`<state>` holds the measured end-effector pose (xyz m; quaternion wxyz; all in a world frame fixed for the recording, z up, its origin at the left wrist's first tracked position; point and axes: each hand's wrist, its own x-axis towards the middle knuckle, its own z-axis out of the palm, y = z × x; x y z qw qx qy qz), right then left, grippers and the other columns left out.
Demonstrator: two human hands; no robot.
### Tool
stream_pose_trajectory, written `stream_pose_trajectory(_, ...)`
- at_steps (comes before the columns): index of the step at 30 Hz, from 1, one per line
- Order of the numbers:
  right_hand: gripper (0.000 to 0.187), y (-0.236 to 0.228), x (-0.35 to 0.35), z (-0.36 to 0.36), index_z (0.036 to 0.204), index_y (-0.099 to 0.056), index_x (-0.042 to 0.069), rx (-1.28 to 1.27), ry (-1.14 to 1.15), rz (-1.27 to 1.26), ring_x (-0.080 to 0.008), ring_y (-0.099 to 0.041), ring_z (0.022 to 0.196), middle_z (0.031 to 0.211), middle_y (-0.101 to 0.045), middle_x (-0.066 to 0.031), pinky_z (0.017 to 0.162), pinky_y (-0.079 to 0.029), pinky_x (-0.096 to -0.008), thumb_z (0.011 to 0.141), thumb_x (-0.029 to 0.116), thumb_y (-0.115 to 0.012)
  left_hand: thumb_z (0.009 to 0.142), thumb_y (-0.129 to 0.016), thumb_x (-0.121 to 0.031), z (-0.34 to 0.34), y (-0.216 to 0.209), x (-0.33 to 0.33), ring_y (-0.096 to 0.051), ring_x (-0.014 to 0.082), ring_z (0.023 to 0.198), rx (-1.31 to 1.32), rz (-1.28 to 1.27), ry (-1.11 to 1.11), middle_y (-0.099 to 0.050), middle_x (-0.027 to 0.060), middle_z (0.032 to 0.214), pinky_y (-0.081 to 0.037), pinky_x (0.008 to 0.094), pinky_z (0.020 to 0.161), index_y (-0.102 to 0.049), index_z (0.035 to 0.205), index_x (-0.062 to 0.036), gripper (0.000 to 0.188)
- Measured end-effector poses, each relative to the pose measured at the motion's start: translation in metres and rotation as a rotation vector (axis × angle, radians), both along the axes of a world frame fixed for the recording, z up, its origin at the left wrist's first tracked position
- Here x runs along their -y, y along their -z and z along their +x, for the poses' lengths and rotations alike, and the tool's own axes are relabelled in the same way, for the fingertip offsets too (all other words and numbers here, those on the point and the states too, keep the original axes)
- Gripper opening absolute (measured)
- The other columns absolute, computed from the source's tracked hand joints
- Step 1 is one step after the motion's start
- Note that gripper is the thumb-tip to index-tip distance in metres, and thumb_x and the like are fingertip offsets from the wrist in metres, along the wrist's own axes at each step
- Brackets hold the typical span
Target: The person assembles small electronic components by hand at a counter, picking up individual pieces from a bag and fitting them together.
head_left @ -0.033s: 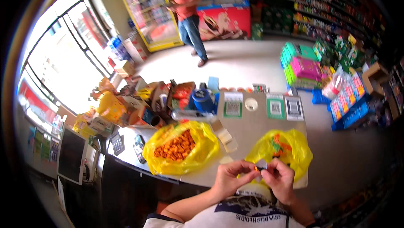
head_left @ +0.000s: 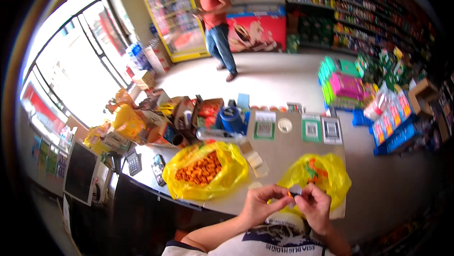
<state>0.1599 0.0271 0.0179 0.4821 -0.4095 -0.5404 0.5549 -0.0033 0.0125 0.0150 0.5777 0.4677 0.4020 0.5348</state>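
My left hand (head_left: 263,203) and my right hand (head_left: 315,205) meet at the front edge of the counter, thumbs and fingertips pinched. Between them is a small dark-and-orange piece with whitish, see-through film (head_left: 295,190); its kind is too small to make out. Just beyond my right hand lies an open yellow plastic bag (head_left: 338,180) with a few orange-and-green pieces (head_left: 316,170) in it. To the left, another yellow plastic bag (head_left: 234,156) stands open, heaped with small orange-brown pieces (head_left: 198,168).
On the counter (head_left: 293,149) are printed code cards (head_left: 312,128), a small open box (head_left: 254,159), a phone (head_left: 158,167), a calculator (head_left: 134,163) and a blue canister (head_left: 231,120). A monitor (head_left: 81,173) stands at left. Beyond the counter, a person in a red shirt (head_left: 215,5) stands by a fridge.
The whole scene sits slightly lower in the picture, as my view has tilted a little. My hands keep nearly the same pinch on the small piece.
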Motion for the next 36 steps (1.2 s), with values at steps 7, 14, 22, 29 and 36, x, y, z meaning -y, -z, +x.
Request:
stream_pose_trajectory(7, 0.011, -0.004, 0.0, -0.002, 0.08, -0.052, 0.001, -0.096, 0.016, 0.098, -0.0037, -0.044, 0.064, 0.073, -0.048, 0.0025, 0.059, -0.036, -0.017, 0.077, 0.003, -0.063, 0.077, -0.066, -0.003, 0.002, -0.005, -0.005, -0.059, 0.0102, 0.08, -0.107, 0.243, -0.031, -0.062, 0.007, 0.088, -0.047, 0.0224, 0.071, -0.062, 0.093, 0.0015, 0.017)
stream_pose_trajectory(14, 0.009, -0.012, -0.009, -0.012, 0.085, -0.056, 0.005, -0.113, -0.002, 0.074, -0.001, -0.043, 0.064, 0.073, -0.048, 0.0068, 0.057, -0.035, -0.0148, 0.079, 0.003, -0.063, 0.076, -0.065, 0.003, 0.009, -0.004, -0.011, -0.057, 0.012, 0.086, 0.302, 0.329, -0.2, -0.059, 0.0076, 0.091, -0.047, 0.025, 0.078, -0.055, 0.092, 0.0034, 0.019)
stream_pose_trajectory(22, 0.011, -0.023, -0.009, -0.011, 0.089, -0.059, 0.002, -0.231, -0.071, 0.103, -0.0036, -0.045, 0.057, 0.072, -0.056, 0.0019, 0.051, -0.034, -0.0162, 0.083, 0.011, -0.06, 0.077, -0.062, 0.007, 0.0, -0.006, -0.009, -0.056, 0.0153, 0.092, 0.144, 0.338, -0.085, -0.058, 0.0117, 0.097, -0.046, 0.0288, 0.084, -0.053, 0.092, 0.0039, 0.018)
stream_pose_trajectory(29, 0.011, -0.02, -0.004, 0.003, 0.089, -0.059, -0.002, -0.17, 0.037, -0.131, -0.0081, -0.053, 0.061, 0.075, -0.058, -0.0035, 0.054, -0.041, -0.0189, 0.081, 0.006, -0.059, 0.077, -0.063, 0.006, 0.008, -0.005, -0.004, -0.057, 0.0145, 0.09, 0.116, 0.291, -0.061, -0.058, 0.0107, 0.096, -0.048, 0.0284, 0.081, -0.054, 0.093, 0.0042, 0.018)
stream_pose_trajectory(36, 0.011, -0.027, -0.014, -0.007, 0.087, -0.061, -0.006, -0.276, -0.094, -0.028, -0.0102, -0.059, 0.066, 0.075, -0.063, -0.0084, 0.062, -0.047, -0.0201, 0.078, -0.001, -0.063, 0.073, -0.065, 0.01, 0.001, -0.018, -0.004, -0.057, 0.0133, 0.086, 0.125, 0.388, -0.164, -0.058, 0.0089, 0.092, -0.047, 0.0258, 0.08, -0.054, 0.092, 0.0044, 0.022)
